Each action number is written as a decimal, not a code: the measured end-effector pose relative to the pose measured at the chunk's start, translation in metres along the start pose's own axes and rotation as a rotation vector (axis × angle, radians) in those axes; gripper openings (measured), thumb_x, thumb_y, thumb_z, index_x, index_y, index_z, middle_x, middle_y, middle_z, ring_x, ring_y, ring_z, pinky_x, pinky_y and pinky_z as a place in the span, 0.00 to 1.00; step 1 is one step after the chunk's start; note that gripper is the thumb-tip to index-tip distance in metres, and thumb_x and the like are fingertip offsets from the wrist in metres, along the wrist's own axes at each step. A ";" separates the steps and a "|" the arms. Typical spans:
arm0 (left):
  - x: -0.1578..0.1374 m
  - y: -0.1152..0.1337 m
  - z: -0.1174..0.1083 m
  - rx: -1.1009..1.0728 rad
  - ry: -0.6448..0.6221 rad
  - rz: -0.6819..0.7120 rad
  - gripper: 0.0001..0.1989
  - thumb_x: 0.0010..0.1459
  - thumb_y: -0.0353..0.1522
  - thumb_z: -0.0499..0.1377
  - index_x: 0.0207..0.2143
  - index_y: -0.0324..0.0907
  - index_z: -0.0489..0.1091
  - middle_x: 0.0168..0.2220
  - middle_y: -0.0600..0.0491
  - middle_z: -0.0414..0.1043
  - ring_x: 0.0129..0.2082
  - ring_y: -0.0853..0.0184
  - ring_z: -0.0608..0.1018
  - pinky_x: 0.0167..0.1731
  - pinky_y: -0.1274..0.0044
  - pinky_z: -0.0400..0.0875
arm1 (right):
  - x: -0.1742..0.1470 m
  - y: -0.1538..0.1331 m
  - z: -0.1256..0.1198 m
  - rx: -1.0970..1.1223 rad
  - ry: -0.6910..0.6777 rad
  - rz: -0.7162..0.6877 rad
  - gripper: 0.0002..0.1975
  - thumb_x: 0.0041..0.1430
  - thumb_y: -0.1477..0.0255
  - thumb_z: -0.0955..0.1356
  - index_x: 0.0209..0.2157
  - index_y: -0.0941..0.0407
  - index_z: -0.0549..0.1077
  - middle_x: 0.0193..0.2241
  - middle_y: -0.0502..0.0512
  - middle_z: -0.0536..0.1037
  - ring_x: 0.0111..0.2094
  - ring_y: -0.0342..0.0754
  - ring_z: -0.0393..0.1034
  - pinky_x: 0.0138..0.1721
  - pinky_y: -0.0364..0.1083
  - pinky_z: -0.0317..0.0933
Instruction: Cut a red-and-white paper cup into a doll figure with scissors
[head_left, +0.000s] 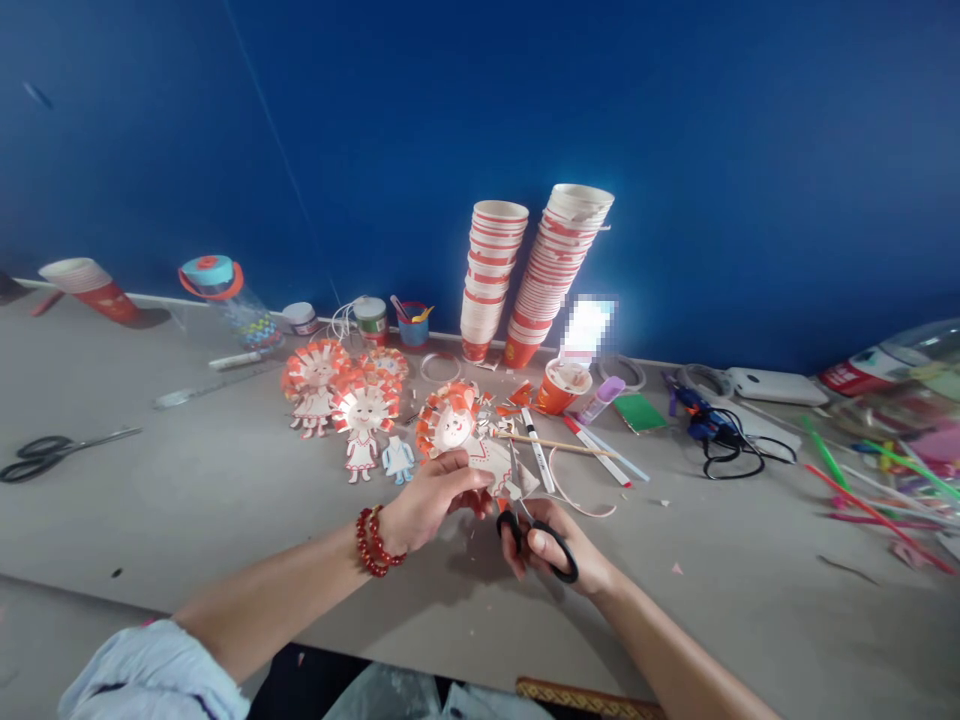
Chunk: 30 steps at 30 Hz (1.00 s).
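Note:
My left hand [442, 495] pinches a white paper cutout [491, 462] with a red drawn dress trim. Black-handled scissors [555, 550] are in my right hand [559, 545], fingers through the loops, blades up against the cutout's right edge. Behind my left hand lies a red-and-white paper-cup doll head [454, 425] with a drawn face. To its left are finished-looking paper dolls with fringed heads, one in a red-trimmed dress [364, 452], and a small blue-outlined paper body [398, 460]. Paper scraps [517, 398] are scattered just beyond the cutout.
Two tall stacks of paper cups [495, 280] lean near the blue wall. A cup of scraps [565, 385], markers [538, 450], a glue stick [602, 398] and a glue gun [705, 425] lie right of centre. Other scissors [64, 452] rest far left; coloured pipe cleaners [862, 480] spread at right.

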<state>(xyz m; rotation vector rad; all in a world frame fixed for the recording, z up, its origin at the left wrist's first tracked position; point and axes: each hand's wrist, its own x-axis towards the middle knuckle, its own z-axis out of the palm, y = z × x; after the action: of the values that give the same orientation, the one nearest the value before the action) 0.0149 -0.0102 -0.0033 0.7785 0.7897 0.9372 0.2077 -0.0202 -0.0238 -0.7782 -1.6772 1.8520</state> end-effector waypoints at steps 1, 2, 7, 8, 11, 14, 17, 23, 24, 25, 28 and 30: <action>0.000 0.000 0.000 0.026 0.000 0.011 0.10 0.50 0.32 0.62 0.21 0.40 0.65 0.20 0.57 0.69 0.22 0.70 0.73 0.27 0.76 0.66 | 0.000 -0.001 0.000 0.001 0.001 0.003 0.31 0.50 0.44 0.64 0.27 0.61 0.69 0.17 0.54 0.71 0.16 0.39 0.56 0.17 0.40 0.45; -0.001 0.001 0.000 0.071 0.002 0.030 0.08 0.51 0.32 0.61 0.22 0.39 0.66 0.21 0.56 0.70 0.22 0.70 0.73 0.28 0.76 0.66 | 0.000 -0.001 0.000 0.000 0.004 0.004 0.30 0.50 0.44 0.64 0.27 0.62 0.69 0.17 0.53 0.71 0.17 0.40 0.57 0.18 0.40 0.46; -0.005 0.004 0.001 0.260 0.004 0.113 0.08 0.54 0.32 0.58 0.25 0.39 0.70 0.22 0.55 0.72 0.25 0.70 0.73 0.32 0.77 0.65 | 0.001 -0.001 -0.003 -0.055 0.005 -0.008 0.29 0.51 0.46 0.65 0.25 0.62 0.69 0.17 0.53 0.70 0.18 0.41 0.59 0.20 0.40 0.48; -0.005 0.004 0.002 0.266 -0.003 0.113 0.08 0.55 0.32 0.58 0.25 0.39 0.70 0.22 0.55 0.72 0.26 0.70 0.73 0.32 0.77 0.65 | 0.001 0.000 -0.004 -0.067 0.006 -0.013 0.29 0.51 0.46 0.65 0.24 0.62 0.69 0.17 0.53 0.70 0.18 0.41 0.59 0.20 0.40 0.49; -0.005 0.002 0.001 0.243 -0.008 0.102 0.07 0.55 0.33 0.58 0.26 0.39 0.70 0.22 0.55 0.72 0.25 0.69 0.73 0.31 0.77 0.65 | 0.001 0.002 -0.005 -0.073 0.008 -0.021 0.30 0.51 0.45 0.64 0.24 0.62 0.69 0.17 0.53 0.70 0.19 0.42 0.60 0.21 0.40 0.50; -0.004 -0.002 0.001 0.213 0.001 0.091 0.09 0.55 0.33 0.58 0.25 0.38 0.69 0.22 0.55 0.71 0.25 0.69 0.73 0.31 0.76 0.65 | 0.000 0.004 -0.006 -0.054 0.006 -0.011 0.31 0.50 0.43 0.64 0.25 0.62 0.69 0.17 0.53 0.69 0.19 0.42 0.61 0.20 0.40 0.50; -0.004 -0.002 0.002 0.182 -0.002 0.085 0.09 0.55 0.33 0.59 0.24 0.38 0.68 0.21 0.55 0.71 0.25 0.69 0.73 0.30 0.76 0.65 | 0.000 0.005 -0.006 -0.054 -0.005 0.005 0.32 0.49 0.43 0.64 0.26 0.61 0.69 0.18 0.52 0.69 0.19 0.42 0.61 0.19 0.40 0.49; -0.005 -0.001 0.006 0.088 -0.002 0.052 0.10 0.53 0.33 0.60 0.22 0.38 0.66 0.21 0.55 0.71 0.23 0.69 0.73 0.29 0.76 0.66 | 0.000 0.004 -0.006 -0.082 0.040 0.001 0.31 0.48 0.43 0.65 0.25 0.60 0.68 0.18 0.52 0.68 0.19 0.42 0.60 0.22 0.41 0.53; -0.005 -0.001 0.007 0.082 -0.005 0.050 0.10 0.53 0.33 0.60 0.22 0.38 0.66 0.21 0.54 0.71 0.23 0.69 0.73 0.29 0.76 0.66 | 0.000 0.003 -0.006 -0.093 0.048 -0.001 0.31 0.47 0.42 0.65 0.24 0.60 0.68 0.17 0.51 0.68 0.19 0.42 0.60 0.21 0.41 0.52; -0.005 -0.001 0.007 0.080 -0.008 0.052 0.10 0.53 0.33 0.60 0.22 0.38 0.66 0.21 0.54 0.71 0.23 0.70 0.73 0.29 0.76 0.66 | 0.001 0.002 -0.005 -0.105 0.055 -0.001 0.31 0.47 0.42 0.65 0.23 0.60 0.68 0.17 0.51 0.68 0.19 0.42 0.60 0.21 0.41 0.52; -0.005 -0.002 0.006 0.115 -0.014 0.067 0.10 0.55 0.33 0.58 0.23 0.38 0.67 0.21 0.54 0.70 0.23 0.70 0.72 0.29 0.76 0.67 | 0.001 -0.002 -0.004 -0.171 0.095 0.004 0.32 0.47 0.41 0.64 0.22 0.60 0.67 0.16 0.51 0.67 0.18 0.42 0.59 0.21 0.41 0.50; -0.006 -0.002 0.005 0.188 0.000 0.083 0.10 0.56 0.33 0.57 0.24 0.39 0.67 0.21 0.55 0.71 0.24 0.69 0.73 0.30 0.75 0.67 | 0.001 -0.004 -0.004 -0.208 0.121 0.010 0.31 0.47 0.42 0.64 0.21 0.59 0.67 0.15 0.50 0.67 0.18 0.42 0.58 0.20 0.41 0.49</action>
<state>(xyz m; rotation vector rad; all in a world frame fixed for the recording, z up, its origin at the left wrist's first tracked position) 0.0176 -0.0170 -0.0016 0.9817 0.8588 0.9457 0.2099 -0.0163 -0.0202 -0.9640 -1.8092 1.6194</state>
